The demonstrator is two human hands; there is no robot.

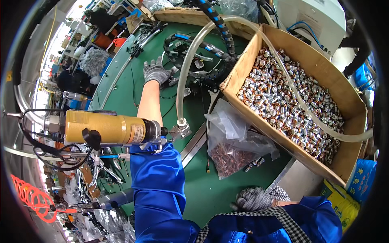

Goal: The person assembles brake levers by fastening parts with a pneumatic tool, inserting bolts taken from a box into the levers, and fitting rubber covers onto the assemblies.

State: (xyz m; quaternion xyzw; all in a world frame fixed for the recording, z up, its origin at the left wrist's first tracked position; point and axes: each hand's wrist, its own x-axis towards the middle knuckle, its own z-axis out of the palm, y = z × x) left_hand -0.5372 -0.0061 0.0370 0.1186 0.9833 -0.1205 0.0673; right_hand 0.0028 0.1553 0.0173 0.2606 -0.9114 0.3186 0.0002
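Note:
My left hand, in a grey knit glove, reaches far across the green table. Its fingers are spread, and nothing shows in its grip. Beside its wrist side sits a dark metal fixture among black cables. My right hand, gloved too, is curled closed by the near table edge, close to my body. Whatever it may hold is hidden. A yellow pneumatic tool with a metal nozzle hangs over my left forearm. To the right, a clear plastic bag of copper-coloured rings lies on the table, with a few small metal fittings beside it.
A large cardboard box full of small silver fittings fills the right side. A clear hose arches over the table and box. Black-and-blue wrapped cables hang at the back. Cluttered shelves and an orange coiled hose stand left.

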